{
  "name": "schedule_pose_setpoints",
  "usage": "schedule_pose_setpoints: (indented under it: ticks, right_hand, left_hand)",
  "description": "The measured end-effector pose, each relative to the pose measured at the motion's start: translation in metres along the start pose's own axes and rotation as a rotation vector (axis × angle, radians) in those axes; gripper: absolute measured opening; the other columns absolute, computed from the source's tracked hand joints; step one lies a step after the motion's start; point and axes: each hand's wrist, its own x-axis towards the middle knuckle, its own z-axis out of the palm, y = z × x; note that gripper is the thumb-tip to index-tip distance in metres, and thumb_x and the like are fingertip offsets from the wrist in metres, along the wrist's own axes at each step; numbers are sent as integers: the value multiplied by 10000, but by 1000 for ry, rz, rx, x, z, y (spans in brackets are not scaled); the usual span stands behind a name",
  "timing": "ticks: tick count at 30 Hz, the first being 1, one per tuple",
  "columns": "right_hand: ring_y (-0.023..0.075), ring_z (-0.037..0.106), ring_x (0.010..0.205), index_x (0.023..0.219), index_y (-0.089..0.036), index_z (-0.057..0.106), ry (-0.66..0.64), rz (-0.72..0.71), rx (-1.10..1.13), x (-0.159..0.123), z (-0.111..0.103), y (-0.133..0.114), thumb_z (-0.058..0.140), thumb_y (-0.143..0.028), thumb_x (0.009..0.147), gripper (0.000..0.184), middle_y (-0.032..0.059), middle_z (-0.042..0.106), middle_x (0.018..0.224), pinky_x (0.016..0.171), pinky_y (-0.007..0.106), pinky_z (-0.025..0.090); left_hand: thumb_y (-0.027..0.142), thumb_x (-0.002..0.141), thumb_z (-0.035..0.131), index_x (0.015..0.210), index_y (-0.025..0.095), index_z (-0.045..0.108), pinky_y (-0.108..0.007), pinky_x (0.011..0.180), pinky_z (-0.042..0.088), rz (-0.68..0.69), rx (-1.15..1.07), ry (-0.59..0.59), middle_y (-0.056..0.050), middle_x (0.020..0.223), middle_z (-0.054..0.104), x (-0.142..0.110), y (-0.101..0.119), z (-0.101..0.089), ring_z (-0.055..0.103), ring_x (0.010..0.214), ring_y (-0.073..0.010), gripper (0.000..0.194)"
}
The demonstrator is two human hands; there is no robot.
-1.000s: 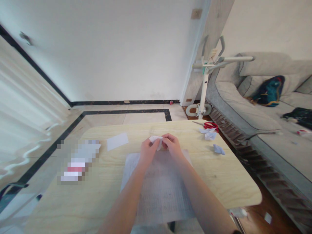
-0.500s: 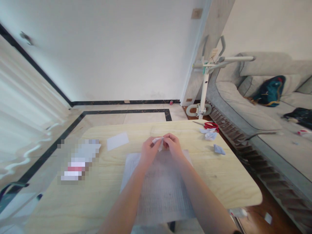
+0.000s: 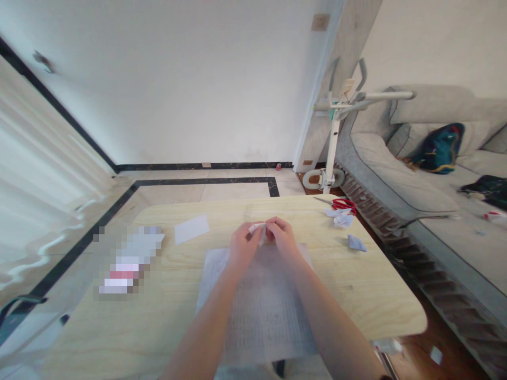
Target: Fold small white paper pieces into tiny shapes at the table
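the left hand [image 3: 242, 241] and the right hand [image 3: 282, 233] meet near the far side of the pale wooden tabletop [image 3: 356, 287], fingertips pinched together on a small piece of folded white paper [image 3: 256, 228]. the paper sits between the two hands, partly hidden by the fingers, just past the far edge of a large printed sheet [image 3: 269, 316] lying under the forearms. a loose white card [image 3: 191, 229] lies flat to the left, with a blurred-out item [image 3: 134, 256] beyond it. on the right, red-handled scissors [image 3: 344, 205] lie beside crumpled scraps [image 3: 342, 218], and a small folded packet [image 3: 357, 243] rests nearer.
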Motion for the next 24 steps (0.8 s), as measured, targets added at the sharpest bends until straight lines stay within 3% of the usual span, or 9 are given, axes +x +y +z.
schedule_pose_setpoints:
  ticks: [9, 18, 24]
  right_hand:
    - [91, 371, 436, 544, -189, 512, 25, 0, -53, 0, 0, -2, 506, -227, 619, 84, -57, 432, 450, 431, 218, 279]
    - [93, 371, 417, 624, -201, 521, -77, 43, -78, -1, 2, -2, 532, -266, 656, 73, -65, 444, 445, 431, 224, 280]
    - [94, 372, 440, 598, -198, 516, -63, 18, -96, 2, 0, 3, 539, -251, 650, 78, -64, 439, 460, 444, 224, 281]
  left_hand:
    - [294, 849, 512, 974, 196, 695, -247, 702, 441, 47, -9, -46, -47, 879, 681, -1, -2, 1, 600, 796, -151, 241]
    - [320, 833, 531, 931, 189, 694, -263, 743, 454, -26, -45, 29, -56, 882, 690, 1, -3, 1, 617, 829, -168, 230]
    - [358, 831, 530, 939, 162, 682, -259, 698, 468, -60, -53, 24, -62, 851, 692, 0, -6, 3, 625, 780, -166, 270]
